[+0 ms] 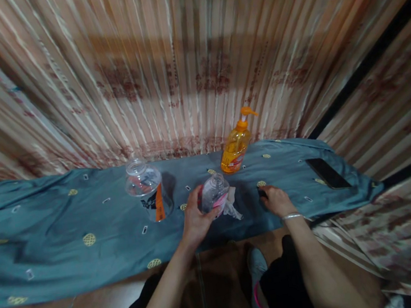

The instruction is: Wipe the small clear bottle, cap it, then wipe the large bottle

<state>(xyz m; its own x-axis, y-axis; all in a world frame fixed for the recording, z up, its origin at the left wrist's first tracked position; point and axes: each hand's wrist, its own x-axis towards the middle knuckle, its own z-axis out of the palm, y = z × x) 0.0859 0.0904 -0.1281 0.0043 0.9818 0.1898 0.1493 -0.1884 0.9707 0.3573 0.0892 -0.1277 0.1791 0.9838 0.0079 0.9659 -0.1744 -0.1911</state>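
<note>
My left hand [196, 220] is wrapped round a clear plastic bottle [214, 191] with a pink label, tilted with its open neck away from me. Beside the bottle lies a crumpled whitish scrap [232, 206], perhaps film or tissue. My right hand [277, 200] is closed near the tabletop, with a small black object [262, 193] poking out from its fingers; its kind I cannot make out. Behind the bottle stands a pump bottle [234, 148] of orange liquid with an orange pump head. To the left is a clear plastic container [152, 195] with a black and orange print.
A blue-green patterned cloth [58, 227] covers the narrow table. A dark phone-like slab [328, 173] lies at the right end. Striped curtains [162, 68] hang close behind, and dark poles [368, 55] slant at the right. My legs are under the near edge.
</note>
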